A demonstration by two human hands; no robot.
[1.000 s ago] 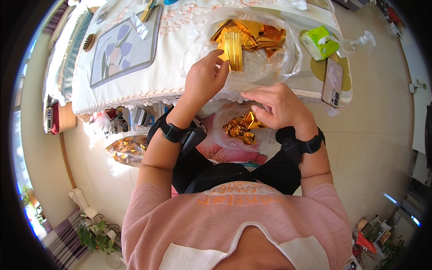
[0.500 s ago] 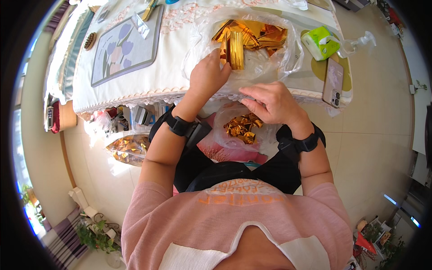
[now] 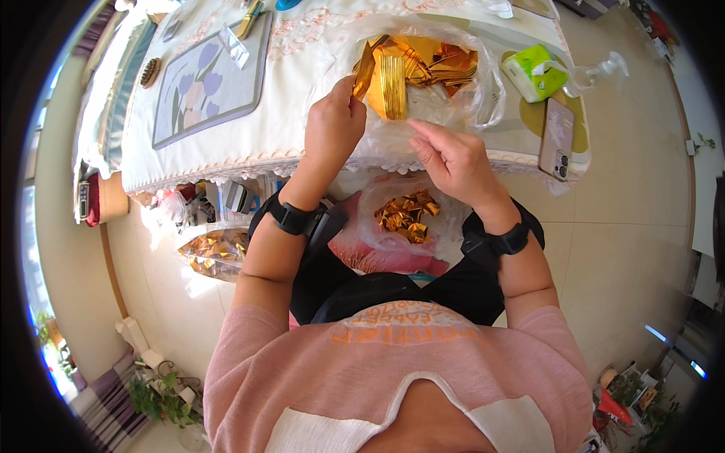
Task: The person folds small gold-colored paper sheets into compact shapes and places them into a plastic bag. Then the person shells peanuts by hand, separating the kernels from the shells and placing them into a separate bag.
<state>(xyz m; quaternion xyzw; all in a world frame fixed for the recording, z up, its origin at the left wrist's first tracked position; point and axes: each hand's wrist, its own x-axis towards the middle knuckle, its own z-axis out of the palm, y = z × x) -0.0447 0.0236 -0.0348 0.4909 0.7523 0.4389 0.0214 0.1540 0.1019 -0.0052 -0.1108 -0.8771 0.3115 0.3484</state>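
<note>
Between the thumb and fingers of my left hand (image 3: 334,124) is a thin gold foil sheet (image 3: 363,70), lifted on edge at the left side of an upright stack of folded gold foil (image 3: 393,87). The stack stands in a spread clear plastic bag (image 3: 491,79), with more loose gold foil sheets (image 3: 458,63) behind it. My right hand (image 3: 455,160) hovers just in front of the stack, index finger stretched out and thumb apart, holding nothing. Below the table edge, by my lap, a second clear bag (image 3: 371,198) contains folded gold foil pieces (image 3: 408,215).
On the table's right lie a green tissue pack (image 3: 534,73), a phone (image 3: 557,136) and a clear pump bottle (image 3: 600,69). At left are a tulip-patterned mat (image 3: 198,98) and a brush (image 3: 150,72). A bag of gold pieces (image 3: 215,253) sits on the floor.
My left hand has drawn back slightly left, and a gold sheet now shows in its fingers, apart from the stack. My right hand has shifted a little, its index finger nearer the stack.
</note>
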